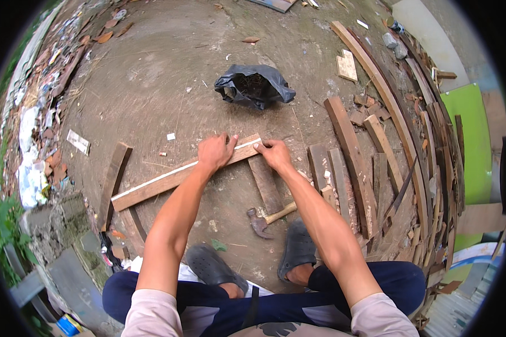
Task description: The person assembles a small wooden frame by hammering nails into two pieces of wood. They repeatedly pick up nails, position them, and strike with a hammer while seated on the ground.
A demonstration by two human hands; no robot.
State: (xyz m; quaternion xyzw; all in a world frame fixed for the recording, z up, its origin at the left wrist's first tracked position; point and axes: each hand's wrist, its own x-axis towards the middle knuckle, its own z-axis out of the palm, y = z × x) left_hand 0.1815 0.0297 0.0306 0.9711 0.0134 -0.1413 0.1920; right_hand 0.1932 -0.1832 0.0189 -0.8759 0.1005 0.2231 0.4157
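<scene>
A long wooden board [163,182] with a white line along its face lies at a slant in front of me. My left hand [215,153] grips it near its far right end, fingers curled over the edge. At that end tip, my right hand [274,154] holds the board with its thumb pressed on it and the other fingers partly hidden. A shorter wood block [265,184] runs out from beneath the board, close to my right hand. Between my forearms, near my feet, a claw hammer [261,224] with a wooden handle rests on the ground.
Beyond my hands sits a black plastic bag [256,85], its mouth open. A dark wooden piece [113,182] lies at the board's left end. Several planks [351,165] lie along the right. Rubble and litter [53,160] line the left, beside a broken block wall [62,224].
</scene>
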